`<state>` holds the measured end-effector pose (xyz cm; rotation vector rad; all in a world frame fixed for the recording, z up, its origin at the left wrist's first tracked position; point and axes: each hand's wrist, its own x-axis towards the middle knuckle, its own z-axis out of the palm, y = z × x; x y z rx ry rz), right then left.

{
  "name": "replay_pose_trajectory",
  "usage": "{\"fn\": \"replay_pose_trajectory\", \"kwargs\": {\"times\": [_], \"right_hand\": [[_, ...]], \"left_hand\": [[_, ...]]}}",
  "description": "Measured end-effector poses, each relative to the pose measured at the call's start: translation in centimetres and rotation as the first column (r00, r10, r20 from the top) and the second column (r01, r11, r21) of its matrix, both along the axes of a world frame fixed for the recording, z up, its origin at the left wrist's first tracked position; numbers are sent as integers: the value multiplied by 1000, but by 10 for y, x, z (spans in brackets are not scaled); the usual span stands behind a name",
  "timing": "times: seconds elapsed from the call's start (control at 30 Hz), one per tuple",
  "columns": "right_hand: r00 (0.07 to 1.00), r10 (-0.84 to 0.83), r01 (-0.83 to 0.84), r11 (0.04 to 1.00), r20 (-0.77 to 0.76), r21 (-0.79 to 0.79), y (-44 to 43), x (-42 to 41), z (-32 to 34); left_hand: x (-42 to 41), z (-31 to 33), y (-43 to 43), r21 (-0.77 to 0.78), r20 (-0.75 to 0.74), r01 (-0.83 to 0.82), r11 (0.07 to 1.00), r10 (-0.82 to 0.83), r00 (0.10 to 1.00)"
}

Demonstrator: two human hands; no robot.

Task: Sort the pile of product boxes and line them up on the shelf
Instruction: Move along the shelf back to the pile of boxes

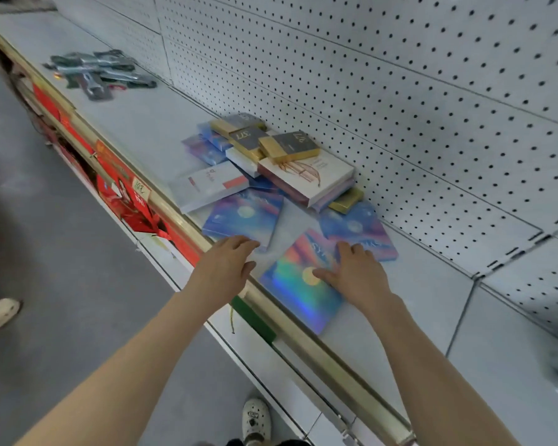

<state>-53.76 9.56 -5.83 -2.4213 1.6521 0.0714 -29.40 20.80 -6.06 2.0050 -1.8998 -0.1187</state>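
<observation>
Left hand (226, 262): lower centre of frame, palm down, fingers released and nearly straight. Its tips reach the near corner of a blue box (245, 217); nothing grasped.

Right hand (355, 272): flat on top of the rainbow box (300, 291), fingers spread, thumb on the yellow disc printed on the lid. The fingertips lie at the box's far edge, next to a 2nd blue box (358, 230). It presses and does not pinch. Can't tell if the tips hook over the edge.

Rainbow box lies flat on the shelf (142, 123), right of centre. Its near corner is at the gold rail (303, 336) along the shelf front.

Both blue boxes lie flat on either side, above the rainbow box in frame.

Pile (271, 162): centre of frame, unsorted, against the pegboard (400, 75).
- 2 grey and gold boxes marked 377 on top (248, 136) (290, 146).
- White feather box (306, 175) under them, tilted.
- White box with a red stripe (210, 185) on the left side, overlapping the 1st blue box.
- Small gold box (345, 201) at the right edge, resting on the 2nd blue box.
- More blue boxes (203, 149) at the pile's upper left.

Upper left of frame: heap of grey packets (100, 72) on the same shelf, well apart from the pile.

Red goods (116, 185) sit below the rail, and a green tag (255, 320) is on it. A white shoe (255, 420) is at bottom centre, on grey floor.
</observation>
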Motion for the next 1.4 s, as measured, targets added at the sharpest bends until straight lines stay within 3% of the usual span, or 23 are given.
{"fn": "replay_pose_trajectory", "kwargs": {"times": [0.13, 0.27, 0.4, 0.57, 0.7, 0.8, 0.9, 1.07, 1.23, 1.3, 1.4], "right_hand": [[997, -48, 49, 999, -52, 20, -12, 9, -4], [988, -149, 141, 980, 48, 142, -19, 8, 4], [944, -275, 241, 952, 184, 187, -19, 3, 40], [848, -398, 442, 896, 351, -51, -3, 2, 80], [845, -440, 502, 849, 305, -164, 15, 19, 81], [859, -450, 503, 831, 245, -238, 27, 34, 76], [868, -458, 496, 813, 190, -306, 36, 40, 72], [873, -473, 485, 807, 121, -336, 40, 36, 71], [816, -474, 557, 797, 331, -233, 44, 21, 71], [742, -507, 607, 786, 438, -118, 46, 13, 72], [554, -551, 672, 738, 624, 55, 49, 4, 68]], "left_hand": [[27, -12, -32, 26, 56, 3, 1000, -5, 998], [48, -21, -62, 213, 170, -27, 977, -10, 985], [51, -25, -71, 389, 244, 18, 921, -122, 962], [45, -19, -60, 385, 238, 149, 911, -253, 938], [37, -13, -50, 303, 170, 283, 910, -343, 924], [38, -11, -57, 232, 141, 239, 943, -276, 951], [41, -9, -69, 323, 73, 97, 941, -127, 989], [35, 1, -88, 478, -14, 4, 878, 3, 1000], [45, 12, -106, 442, -220, 16, 897, 91, 971], [45, 21, -104, 393, -391, 42, 919, 126, 912], [41, 27, -99, 381, -695, 44, 924, 254, 673]]}}
